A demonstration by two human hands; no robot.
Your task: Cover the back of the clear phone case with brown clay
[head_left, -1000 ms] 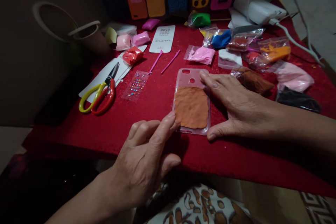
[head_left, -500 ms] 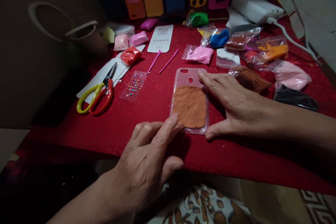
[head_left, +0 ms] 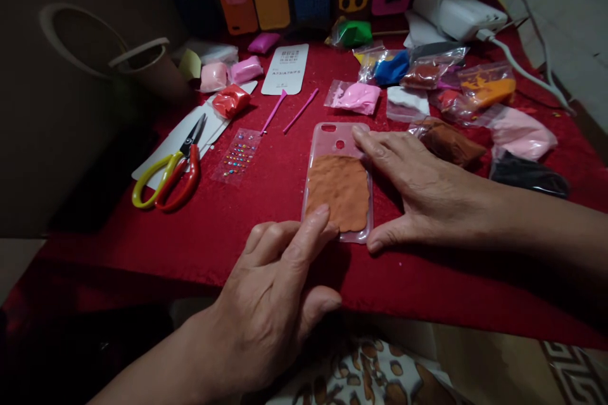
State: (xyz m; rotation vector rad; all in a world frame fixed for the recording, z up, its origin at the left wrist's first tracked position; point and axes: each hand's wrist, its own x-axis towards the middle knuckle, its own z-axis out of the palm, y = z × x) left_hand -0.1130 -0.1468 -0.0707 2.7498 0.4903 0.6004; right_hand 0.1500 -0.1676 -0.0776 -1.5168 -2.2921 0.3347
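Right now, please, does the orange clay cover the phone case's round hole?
No, the orange clay ends short of the round hole in the phone case.

The red cloth-covered table point(head_left: 213, 221) supports a translucent plastic phone case point(head_left: 326, 143) at centre, a transparent multicoloured-gem sheet point(head_left: 239, 157) at left, and transparent plastic bags of coloured, clay-like material point(head_left: 489, 90) at right.

Left hand point(head_left: 275, 294), palm down, index finger extended, right hand point(head_left: 422, 193), 2 digits, thumb and index, spread apart
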